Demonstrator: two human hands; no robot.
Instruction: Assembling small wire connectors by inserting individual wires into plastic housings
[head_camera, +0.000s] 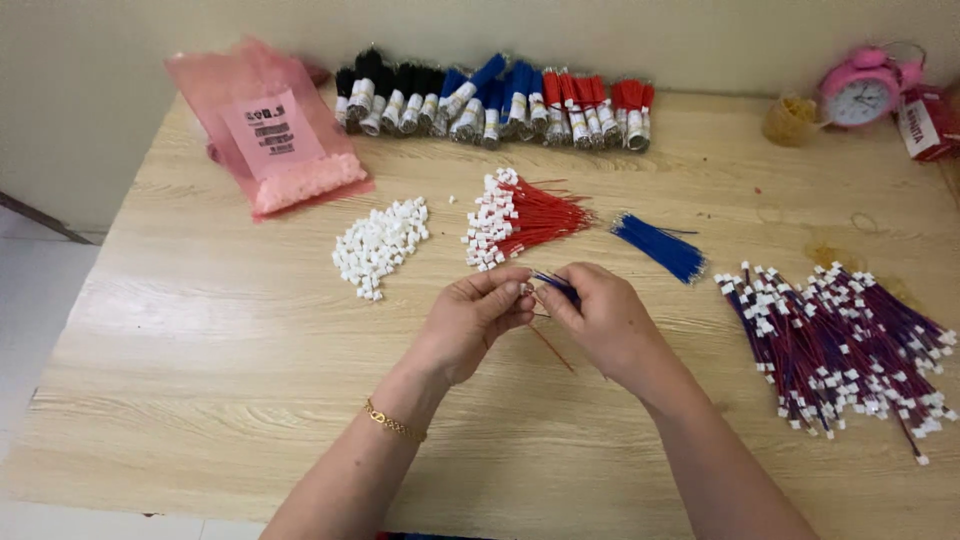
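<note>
Tabletop (200, 330), wire tips hidden between hands (545, 300)

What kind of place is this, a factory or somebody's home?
Probably a home workbench for piecework wire assembly: a wooden table against a wall, piles of finished wires, loose white connectors, and a pink alarm clock.

Red wire pile (535, 215), white connectors (380, 245), blue wire bunch (660, 247), pink alarm clock (860, 90), pink bag (270, 130).
</note>
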